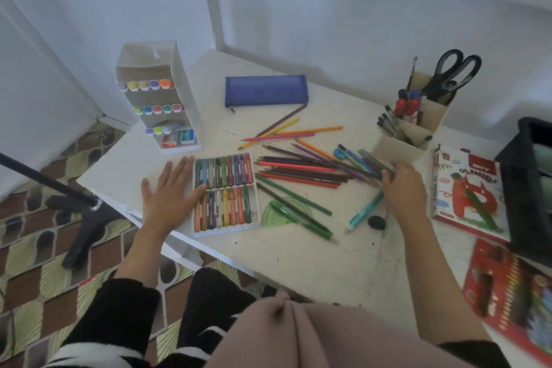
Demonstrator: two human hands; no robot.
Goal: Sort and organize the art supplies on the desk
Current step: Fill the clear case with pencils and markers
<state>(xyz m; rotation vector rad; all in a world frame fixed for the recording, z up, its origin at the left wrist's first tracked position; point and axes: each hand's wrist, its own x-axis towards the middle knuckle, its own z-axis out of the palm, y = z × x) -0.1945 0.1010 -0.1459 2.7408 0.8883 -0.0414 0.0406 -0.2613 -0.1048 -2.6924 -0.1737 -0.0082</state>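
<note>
Gathering step, I'd say: right hand curls round the right-hand ends of the coloured pencils fanned across the middle of the surface. Left hand lies flat, fingers straight, holding nothing, thumb side against the oil pastel tray. Advice: sweep the fan shut toward the right hand, tips all one way, and tap the ends square before lifting. Use the left hand to pin the tray so it doesn't skid. Leave out the teal pen and green pen; they likely belong in the pen holder behind.

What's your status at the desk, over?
Left grip flat on desk, touching pastel tray. Right grip holds pencils by ends. Protractor partly under pencils.
</note>
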